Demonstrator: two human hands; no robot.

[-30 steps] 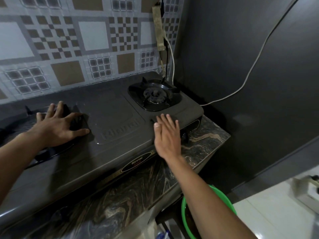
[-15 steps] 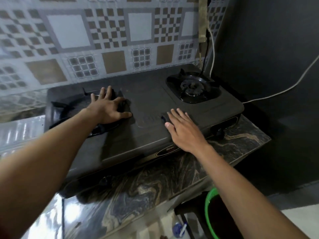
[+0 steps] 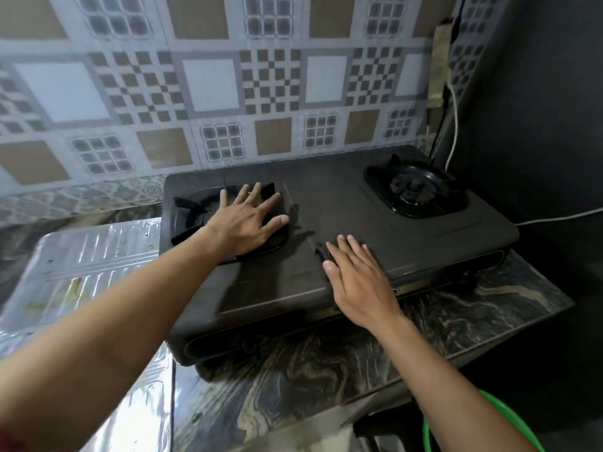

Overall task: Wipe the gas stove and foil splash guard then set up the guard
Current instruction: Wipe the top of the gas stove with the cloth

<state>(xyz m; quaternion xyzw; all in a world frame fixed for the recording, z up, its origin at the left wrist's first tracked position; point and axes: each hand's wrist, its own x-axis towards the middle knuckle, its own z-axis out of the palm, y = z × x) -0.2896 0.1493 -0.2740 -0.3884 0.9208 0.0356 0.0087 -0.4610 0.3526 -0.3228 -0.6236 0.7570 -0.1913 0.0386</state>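
Observation:
A dark two-burner gas stove [image 3: 332, 203] sits on a marbled counter against the tiled wall. My left hand [image 3: 249, 220] lies flat with spread fingers over the stove's left burner [image 3: 192, 213]. My right hand [image 3: 357, 277] rests flat on the stove top near its front edge, fingers straight and together. The right burner [image 3: 414, 192] is uncovered. The silver foil splash guard [image 3: 88, 256] lies flat on the counter to the left of the stove, partly hidden under my left forearm. No cloth shows in either hand.
The marbled counter [image 3: 326, 370] runs in front of the stove. A white cable [image 3: 455, 125] hangs down the right corner beside a dark wall [image 3: 538, 109]. A green basin rim [image 3: 509, 419] shows below the counter at the lower right.
The view has swung left and back, bringing the foil guard into sight. Both hands stay flat on the stove in about the same places.

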